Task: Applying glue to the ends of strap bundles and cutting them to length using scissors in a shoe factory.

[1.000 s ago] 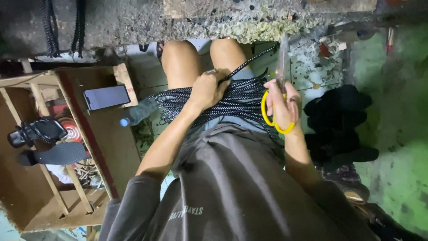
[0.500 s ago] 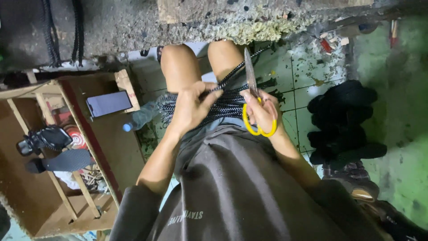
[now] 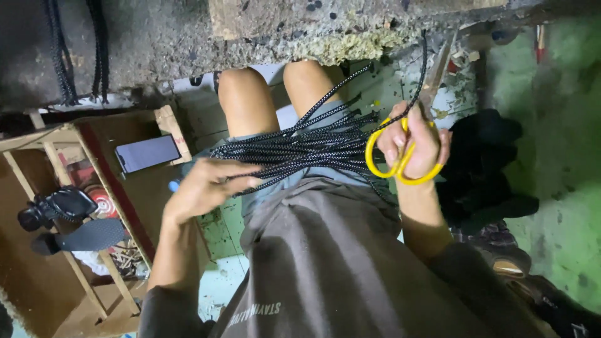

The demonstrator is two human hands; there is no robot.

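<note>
Cutting step in hand: yellow-handled scissors (image 3: 410, 134) are being gripped by the right hand (image 3: 416, 144), fingers closed through the loops, blades pointing up and away, long axis near vertical. Black speckled cords (image 3: 300, 150) are lying across the lap, running left-right, loosely fingered by the spread left hand (image 3: 203, 188). Next move likely calls for one cord being tensioned.

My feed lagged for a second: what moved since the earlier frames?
The left hand let go of the cords and drew back to the lap's left side, fingers spread. The right hand kept the yellow scissors, lifting them with a cord. The cords stayed across the lap.
</note>
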